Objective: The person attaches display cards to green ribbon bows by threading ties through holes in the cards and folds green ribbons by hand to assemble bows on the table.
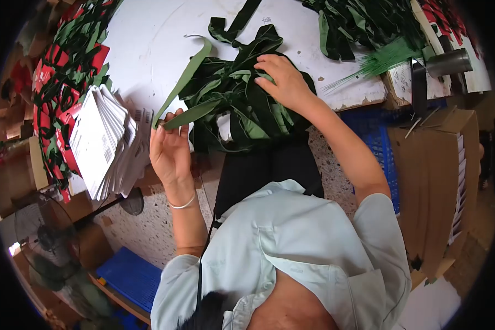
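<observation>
A tangled heap of dark green velvety ribbon [247, 99] lies at the table's front edge before me. My left hand [171, 146], with a pale bangle at the wrist, is palm up at the heap's left side. Its thumb and fingertips are closed on the ends of a lighter green ribbon strip [190, 74]. My right hand [283, 82] rests on the upper right of the heap, its fingers bent over the ribbon; whether they grip a strand I cannot make out.
White table [143, 49]; stacked white cards [102, 143] and red cards with green ribbon [66, 104] at left. More dark ribbon [363, 27], green wires [388, 58] and a dark cylinder [449, 62] at upper right. Cardboard box [429, 181] at right, fan [47, 236] at lower left.
</observation>
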The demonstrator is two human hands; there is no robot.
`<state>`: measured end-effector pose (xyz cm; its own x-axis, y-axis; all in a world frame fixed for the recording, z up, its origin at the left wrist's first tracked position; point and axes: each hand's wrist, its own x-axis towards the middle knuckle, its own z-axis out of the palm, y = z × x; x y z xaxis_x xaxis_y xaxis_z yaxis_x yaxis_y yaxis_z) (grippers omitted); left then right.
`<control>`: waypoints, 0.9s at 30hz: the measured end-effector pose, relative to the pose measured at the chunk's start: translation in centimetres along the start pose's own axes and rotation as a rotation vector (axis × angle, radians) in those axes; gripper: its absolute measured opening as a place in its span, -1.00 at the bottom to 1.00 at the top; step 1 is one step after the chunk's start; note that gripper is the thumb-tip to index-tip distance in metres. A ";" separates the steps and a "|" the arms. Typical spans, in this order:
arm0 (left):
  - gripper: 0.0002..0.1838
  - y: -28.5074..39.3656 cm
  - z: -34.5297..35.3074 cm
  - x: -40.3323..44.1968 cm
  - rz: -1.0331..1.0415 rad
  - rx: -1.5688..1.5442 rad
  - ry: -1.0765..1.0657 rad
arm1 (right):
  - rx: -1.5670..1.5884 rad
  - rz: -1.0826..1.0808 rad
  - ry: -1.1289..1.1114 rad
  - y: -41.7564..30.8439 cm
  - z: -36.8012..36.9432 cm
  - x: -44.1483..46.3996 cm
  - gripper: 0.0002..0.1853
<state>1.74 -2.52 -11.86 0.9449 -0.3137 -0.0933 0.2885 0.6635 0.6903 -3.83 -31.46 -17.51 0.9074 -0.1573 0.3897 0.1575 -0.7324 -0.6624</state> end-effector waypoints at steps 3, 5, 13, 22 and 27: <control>-0.86 0.8 -0.8 -0.8 -0.038 -0.133 -0.023 | -0.032 -0.013 0.009 0.4 0.1 0.2 -0.72; -0.87 0.9 -1.4 -1.2 -0.041 -0.132 -0.050 | -0.042 -0.010 0.012 0.3 0.3 0.2 -0.72; -0.80 -0.4 -2.0 -1.2 -0.126 -0.128 -0.029 | -0.086 -0.229 0.069 -6.8 -0.1 -0.6 -0.70; -0.39 5.9 -3.3 -6.4 0.052 -0.140 -0.229 | -0.156 -0.222 -0.128 -2.8 1.9 -0.6 -0.79; -0.69 7.2 -10.3 -11.2 -0.278 0.407 0.111 | -0.177 -0.272 -0.018 -2.8 2.4 -1.0 -0.82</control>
<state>-5.15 12.77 -13.26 0.8579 -0.3524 -0.3740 0.4689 0.2393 0.8502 -4.21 -27.63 -17.55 0.8483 0.0703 0.5248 0.3264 -0.8499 -0.4137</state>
